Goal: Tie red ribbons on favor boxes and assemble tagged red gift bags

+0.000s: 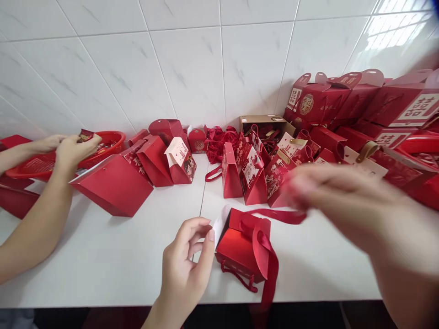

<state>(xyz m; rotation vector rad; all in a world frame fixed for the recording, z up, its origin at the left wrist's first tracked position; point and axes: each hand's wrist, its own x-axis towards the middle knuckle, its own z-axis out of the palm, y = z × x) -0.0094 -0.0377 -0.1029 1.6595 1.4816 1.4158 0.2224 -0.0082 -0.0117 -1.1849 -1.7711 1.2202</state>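
Two bare hands of another person hold a small dark-red packet at the far left, over a round orange-red plastic basket. Next to it, a large plain red card box and smaller red gift boxes stand on the smooth white tabletop. Behind runs a wall of glossy white tiles with faint grey veining. The left hand has its thumb and fingers drawn near each other at the pale flap of an open red card box, near the table's front edge, a shiny red ribbon draped over it. The right hand, apart from the left, is blurred near the ribbon; its grip cannot be told. Stacked red boxes with white panels fill the back right corner, window light glinting on the tiles above.
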